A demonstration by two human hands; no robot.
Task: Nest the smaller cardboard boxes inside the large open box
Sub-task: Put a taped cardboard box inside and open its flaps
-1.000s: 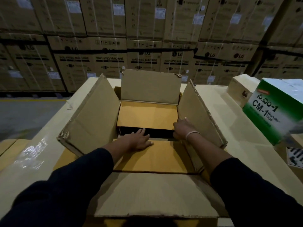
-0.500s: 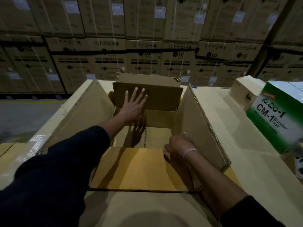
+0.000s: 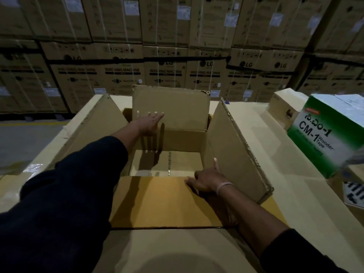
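A large open cardboard box (image 3: 234,146) stands in front of me with its side and far flaps raised. My left hand (image 3: 147,123) lies flat, fingers spread, against the upright far flap (image 3: 177,107). The near inner flap (image 3: 157,201), yellowish, is folded level over the opening, and my right hand (image 3: 208,179) rests on its far right corner, thumb against the right flap. The box's bottom (image 3: 185,162) shows between the two hands, with a seam down the middle. A small plain cardboard box (image 3: 283,107) sits on the surface at the right.
A green and white tape carton (image 3: 325,138) stands at the right, next to the small box. The large box rests on a wide cardboard surface (image 3: 275,174). Stacked washing-machine cartons (image 3: 167,71) wall off the back. Grey floor (image 3: 23,140) lies at the left.
My left hand went from the near flap to the far flap and pushed it upright, baring the box's bottom. My right hand stays at the near flap's right corner.
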